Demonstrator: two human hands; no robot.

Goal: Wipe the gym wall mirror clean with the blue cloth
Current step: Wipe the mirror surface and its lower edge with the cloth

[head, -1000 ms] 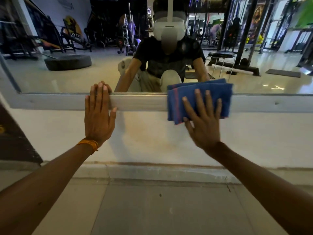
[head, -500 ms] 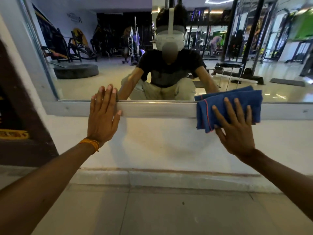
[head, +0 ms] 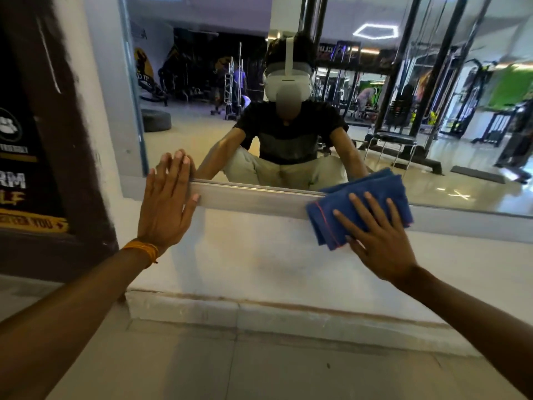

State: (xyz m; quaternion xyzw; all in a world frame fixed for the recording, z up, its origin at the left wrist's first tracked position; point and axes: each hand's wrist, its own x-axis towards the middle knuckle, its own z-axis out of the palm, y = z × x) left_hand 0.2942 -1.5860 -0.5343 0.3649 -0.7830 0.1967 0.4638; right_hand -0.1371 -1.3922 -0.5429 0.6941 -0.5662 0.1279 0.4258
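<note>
The wall mirror [head: 432,134] fills the upper part of the view, bordered by a grey metal frame [head: 253,199] along its bottom edge. A folded blue cloth [head: 372,194] with a red stitch line lies flat over that bottom frame and the white wall under it. My right hand [head: 377,235] presses the cloth against the wall with straight, spread fingers. My left hand [head: 165,203], with an orange thread on the wrist, rests flat on the frame near the mirror's lower left corner, fingertips reaching the glass.
A white wall [head: 259,255] runs below the mirror down to a low ledge [head: 259,310] and the tiled floor [head: 230,368]. A dark poster [head: 26,168] hangs left of the mirror. The glass reflects a crouching person and gym machines.
The view has tilted up and swung left. My right hand slid the cloth rightward along the bottom frame, and its top edge now sits higher on the glass. My left hand stays planted.
</note>
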